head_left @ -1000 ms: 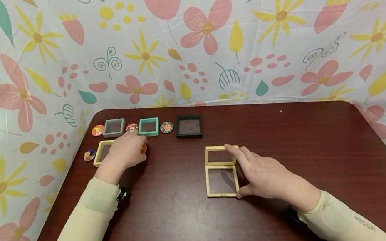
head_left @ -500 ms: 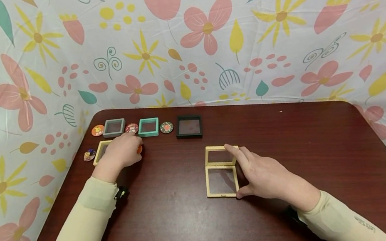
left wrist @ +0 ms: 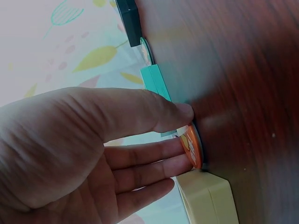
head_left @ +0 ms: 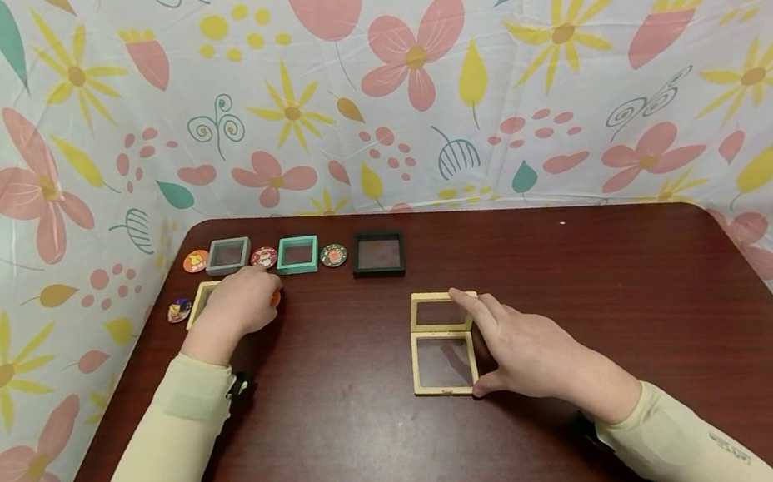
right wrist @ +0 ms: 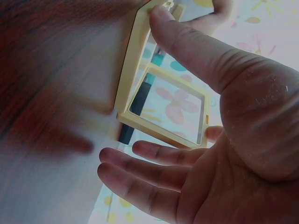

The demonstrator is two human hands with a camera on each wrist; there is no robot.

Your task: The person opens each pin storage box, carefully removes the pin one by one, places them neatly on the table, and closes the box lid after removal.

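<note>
My left hand [head_left: 239, 306] is at the table's far left, with an orange round badge [left wrist: 194, 147] pinched between thumb and fingers. The badge tilts beside a pale yellow frame [left wrist: 208, 198], partly covered by that hand in the head view. In the middle of the table lies a hinged yellow display frame [head_left: 448, 391], its lid [right wrist: 163, 133] raised and its clear windows showing. My right hand [head_left: 528, 345] holds this frame at its right side, thumb at the near corner and index finger on the lid's top edge. The other right fingers extend loosely.
Along the back left stand a grey frame [head_left: 229, 256], a teal frame [head_left: 300, 270] and a black frame [head_left: 380, 271]. Between and beside them lie a red badge [head_left: 264, 257], a green badge [head_left: 333, 255], another orange badge [head_left: 196, 261] and a multicoloured badge [head_left: 179, 310]. A patterned curtain [head_left: 427, 116] borders the table.
My left hand has shifted slightly left with the orange badge, uncovering more of the red badge and teal frame. The right hand and the hinged frame have stayed still.
</note>
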